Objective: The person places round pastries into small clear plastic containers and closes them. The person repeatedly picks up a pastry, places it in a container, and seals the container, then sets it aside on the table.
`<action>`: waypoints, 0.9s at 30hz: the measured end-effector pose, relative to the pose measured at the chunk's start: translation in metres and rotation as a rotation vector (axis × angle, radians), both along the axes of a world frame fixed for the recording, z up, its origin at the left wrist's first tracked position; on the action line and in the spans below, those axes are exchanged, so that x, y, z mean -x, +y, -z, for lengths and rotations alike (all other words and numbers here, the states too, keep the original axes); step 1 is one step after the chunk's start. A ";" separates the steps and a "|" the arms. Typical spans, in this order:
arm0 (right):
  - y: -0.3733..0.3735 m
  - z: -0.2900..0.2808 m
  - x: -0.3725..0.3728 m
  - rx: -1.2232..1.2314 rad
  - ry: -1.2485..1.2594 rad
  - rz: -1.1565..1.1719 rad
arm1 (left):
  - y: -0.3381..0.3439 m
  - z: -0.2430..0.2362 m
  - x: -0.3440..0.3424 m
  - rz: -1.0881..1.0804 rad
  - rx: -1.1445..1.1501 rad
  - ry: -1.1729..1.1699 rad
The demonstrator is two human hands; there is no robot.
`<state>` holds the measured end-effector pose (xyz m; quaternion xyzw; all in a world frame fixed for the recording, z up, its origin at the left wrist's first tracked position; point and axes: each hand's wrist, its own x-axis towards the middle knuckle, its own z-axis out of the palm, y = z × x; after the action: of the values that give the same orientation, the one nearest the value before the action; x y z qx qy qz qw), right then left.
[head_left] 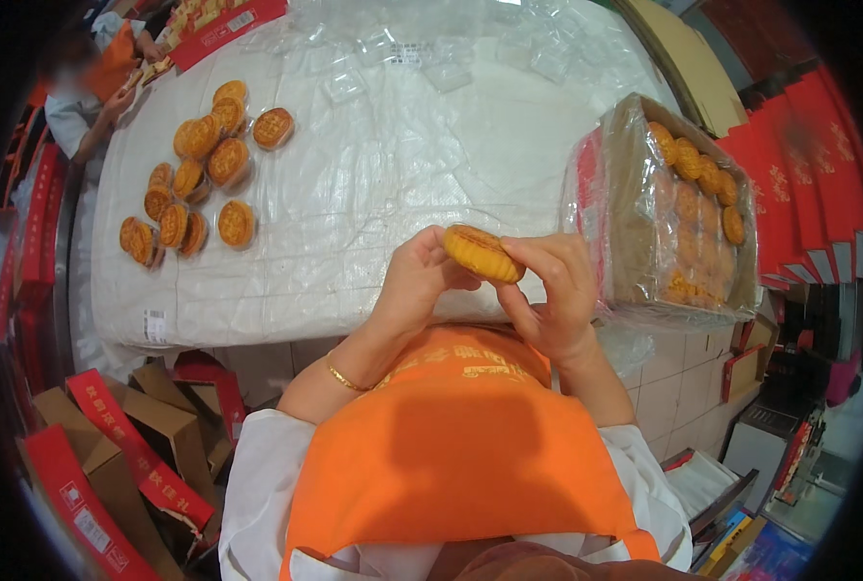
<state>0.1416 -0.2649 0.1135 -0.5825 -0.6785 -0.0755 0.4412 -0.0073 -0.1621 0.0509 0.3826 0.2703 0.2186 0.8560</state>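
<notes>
A round golden mooncake with ridged sides is held up in front of me, tilted, over the near edge of the table. My left hand grips its left side, the fingertips partly hidden behind it. On its right side, my right hand pinches it between thumb and fingers. To my right, a cardboard box lined with clear plastic holds rows of mooncakes. Several more mooncakes sit in clear plastic trays at the left of the table, some leaning on each other.
White sheeting covers the table. Empty clear plastic trays lie along its far side. Red boxes stand at the right; open cardboard cartons stand on the lower left. At the far left another person's hand handles small items.
</notes>
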 end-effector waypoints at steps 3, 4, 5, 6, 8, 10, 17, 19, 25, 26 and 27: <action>0.000 0.002 0.000 -0.015 0.052 0.015 | 0.001 0.000 -0.001 -0.031 -0.073 0.017; 0.000 0.003 -0.001 -0.015 0.062 0.022 | 0.001 0.000 -0.001 -0.042 -0.101 0.011; 0.000 0.004 -0.001 -0.016 0.073 0.029 | 0.002 0.002 -0.001 -0.041 -0.100 0.022; 0.001 0.004 -0.002 -0.016 0.050 0.025 | 0.002 0.004 -0.001 -0.040 -0.098 0.033; 0.004 0.004 -0.002 -0.015 0.003 0.018 | 0.002 0.000 -0.001 -0.035 -0.032 -0.025; 0.006 0.008 -0.002 -0.025 -0.037 0.008 | -0.002 -0.019 -0.002 -0.025 0.097 -0.164; 0.009 0.020 0.002 -0.093 -0.138 0.034 | -0.001 -0.017 0.002 0.000 0.087 -0.292; 0.011 0.019 0.002 -0.088 -0.149 0.044 | 0.000 -0.021 0.001 0.026 0.136 -0.342; 0.010 0.013 -0.004 0.024 -0.187 0.018 | 0.000 -0.008 0.004 0.022 0.397 -0.551; 0.009 0.012 -0.006 0.051 -0.209 0.006 | 0.000 -0.007 0.004 0.027 0.352 -0.490; 0.008 0.011 -0.006 0.091 -0.191 -0.001 | -0.001 -0.005 0.004 0.032 0.307 -0.429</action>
<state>0.1472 -0.2565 0.1028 -0.5918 -0.7205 -0.0994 0.3476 -0.0109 -0.1629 0.0559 0.1973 0.1066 0.2378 0.9451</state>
